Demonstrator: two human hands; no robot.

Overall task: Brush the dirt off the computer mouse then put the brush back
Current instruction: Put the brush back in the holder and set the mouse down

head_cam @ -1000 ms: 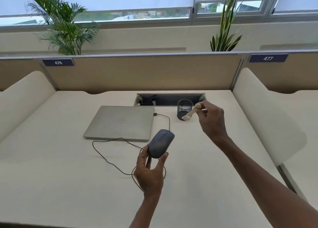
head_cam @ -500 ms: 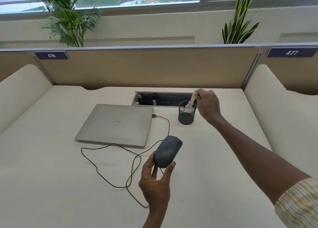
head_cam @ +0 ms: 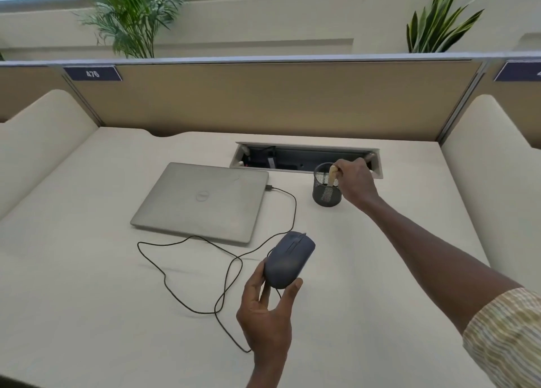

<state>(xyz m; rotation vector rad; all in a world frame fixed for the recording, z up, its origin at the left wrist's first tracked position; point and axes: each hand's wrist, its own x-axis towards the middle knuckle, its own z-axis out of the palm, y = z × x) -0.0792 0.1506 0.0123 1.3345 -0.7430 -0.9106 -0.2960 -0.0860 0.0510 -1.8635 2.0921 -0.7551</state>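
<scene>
My left hand [head_cam: 265, 314] holds a dark grey wired computer mouse [head_cam: 288, 260] lifted above the desk, gripped by its rear end. Its black cable [head_cam: 187, 273] loops over the desk to the laptop. My right hand [head_cam: 355, 182] is at the rim of a black mesh cup [head_cam: 326, 192] and grips the wooden handle of a small brush [head_cam: 332, 174]. The brush stands inside the cup, bristle end down, seen through the mesh.
A closed silver laptop [head_cam: 202, 201] lies left of the cup. An open cable tray [head_cam: 304, 159] is set into the desk behind the cup. A tan partition [head_cam: 263, 97] bounds the back, and cream side panels [head_cam: 491, 165] flank the desk.
My right hand carried the brush from beside the cup to over its mouth and lowered it in. The camera tilted down and moved closer. The left hand kept hold of the mouse.
</scene>
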